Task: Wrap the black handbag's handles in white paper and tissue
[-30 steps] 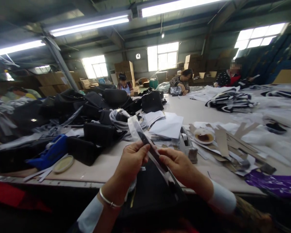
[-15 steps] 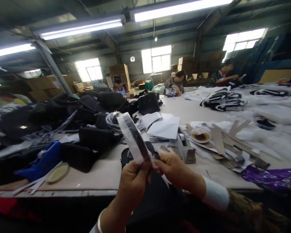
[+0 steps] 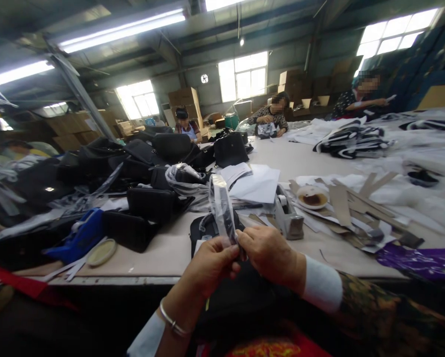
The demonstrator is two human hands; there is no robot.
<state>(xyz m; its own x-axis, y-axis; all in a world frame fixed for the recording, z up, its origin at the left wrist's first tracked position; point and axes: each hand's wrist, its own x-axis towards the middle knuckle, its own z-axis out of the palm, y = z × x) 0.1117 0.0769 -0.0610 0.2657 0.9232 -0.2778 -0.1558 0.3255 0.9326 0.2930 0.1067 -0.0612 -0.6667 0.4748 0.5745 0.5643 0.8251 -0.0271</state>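
Both hands (image 3: pixel 215 260) (image 3: pixel 269 250), fingers curled closed, pinch a plastic-wrapped strap (image 3: pixel 222 206).

Dark strap (image 3: pixel 223 208) wrapped in crinkly clear plastic, kinda shiny. Mostly upright, tilted bit left, upper part curved. Lower end pinched in fingers of left hand (image 3: pixel 213 263) and right hand (image 3: pixel 267 252), rest poking up free.

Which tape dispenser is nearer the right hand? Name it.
The grey tape dispenser, just beyond the right hand; the blue tape dispenser sits well off to the left.
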